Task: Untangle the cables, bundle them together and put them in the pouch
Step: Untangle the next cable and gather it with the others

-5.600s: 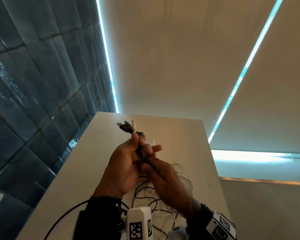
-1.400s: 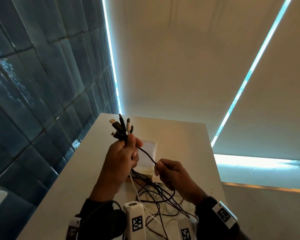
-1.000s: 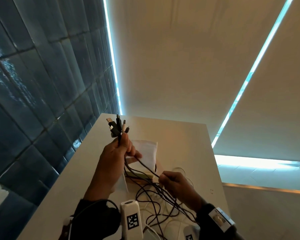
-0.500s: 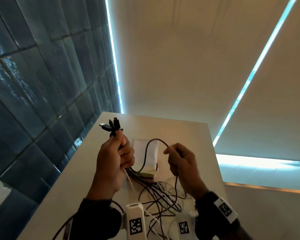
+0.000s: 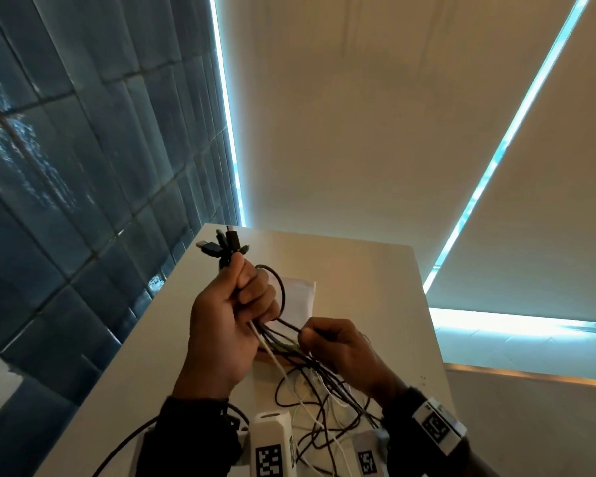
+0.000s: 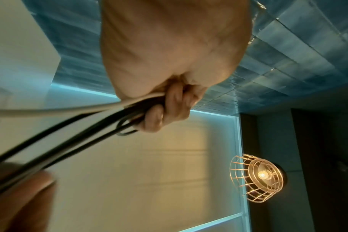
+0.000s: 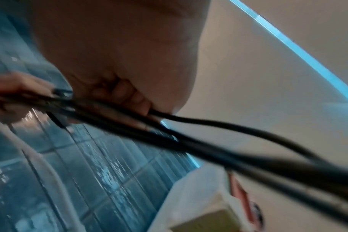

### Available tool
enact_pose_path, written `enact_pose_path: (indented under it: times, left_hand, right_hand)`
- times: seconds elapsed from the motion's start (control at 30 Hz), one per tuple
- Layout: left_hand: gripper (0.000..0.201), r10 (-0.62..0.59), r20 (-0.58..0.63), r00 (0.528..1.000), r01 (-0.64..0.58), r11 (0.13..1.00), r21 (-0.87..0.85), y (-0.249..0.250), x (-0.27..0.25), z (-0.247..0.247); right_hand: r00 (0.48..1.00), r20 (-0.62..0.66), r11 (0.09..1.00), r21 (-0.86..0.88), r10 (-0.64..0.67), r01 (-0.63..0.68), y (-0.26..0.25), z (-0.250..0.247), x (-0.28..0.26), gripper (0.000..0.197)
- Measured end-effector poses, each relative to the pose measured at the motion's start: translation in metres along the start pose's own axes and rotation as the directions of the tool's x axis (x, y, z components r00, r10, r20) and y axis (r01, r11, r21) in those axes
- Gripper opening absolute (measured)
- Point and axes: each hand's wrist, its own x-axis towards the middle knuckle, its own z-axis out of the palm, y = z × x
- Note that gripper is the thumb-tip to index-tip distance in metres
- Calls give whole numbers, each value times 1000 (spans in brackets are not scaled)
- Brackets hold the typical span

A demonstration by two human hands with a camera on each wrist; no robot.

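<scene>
left hand [image 5: 226, 325] fisted round the cables [image 5: 310, 380], plugs [image 5: 222, 247] up; right hand [image 5: 338, 349] pinches a black loop [image 5: 279, 287] above the pouch [image 5: 301, 297].

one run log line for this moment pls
stage: bundling cables | left hand: grips cables, plug ends up | right hand: pinches black strands | pouch: on table, no cables in it yet
</scene>
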Motion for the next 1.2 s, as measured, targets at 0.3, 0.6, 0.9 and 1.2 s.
enact_pose_path:
  times: [0.3, 0.6, 0.9, 1.2]
  left_hand:
    - [36, 43, -108, 993, -31, 993, 112, -3, 2, -13]
    - [43, 79, -130, 988, -54, 981, 186, 9, 4, -17]
    - [38, 53, -139, 989, -8, 952, 307, 8, 4, -15]
    - [36, -40, -229, 973, 136, 896, 422, -1, 7, -9]
  right_hand:
    - [979, -136, 947, -264, 151, -183, 84, -7, -18, 29]
    - [950, -211, 925, -257, 230, -281, 104, -8, -16, 32]
    - [841, -442, 946, 64, 313, -319, 79, -28, -2, 25]
    - [964, -221, 945, 254, -148, 204, -48, 1, 31, 18]
